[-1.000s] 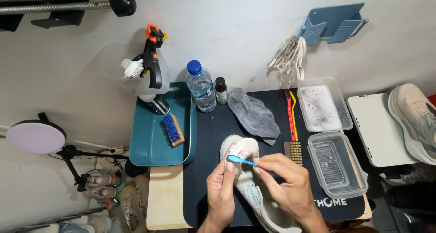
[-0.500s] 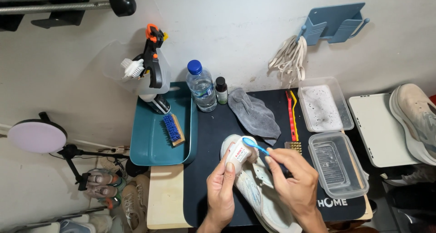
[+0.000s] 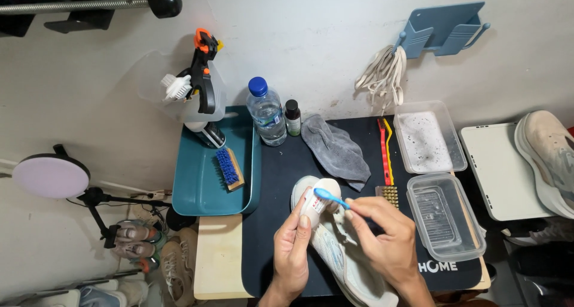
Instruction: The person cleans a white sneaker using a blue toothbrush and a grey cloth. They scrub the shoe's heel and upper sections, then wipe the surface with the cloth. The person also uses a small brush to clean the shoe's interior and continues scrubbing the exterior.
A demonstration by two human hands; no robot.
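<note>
The left hand (image 3: 293, 247) is steadying a white sneaker (image 3: 335, 247) on the dark mat (image 3: 275, 181) of the desk, its grip pressed around the heel, thumb lying on the rounded back. The right hand (image 3: 385, 241) is pinching a blue toothbrush (image 3: 332, 197) by its handle, bristle end resting on the heel just above the left thumb. The shoe looks light and soft-sided, likely to squash; the firmer heel seems the surest place to hold.

teal tray (image 3: 197, 190) | water bottle (image 3: 266, 112) | grey cloth (image 3: 336, 148) | clear tubs (image 3: 445, 214)
</note>
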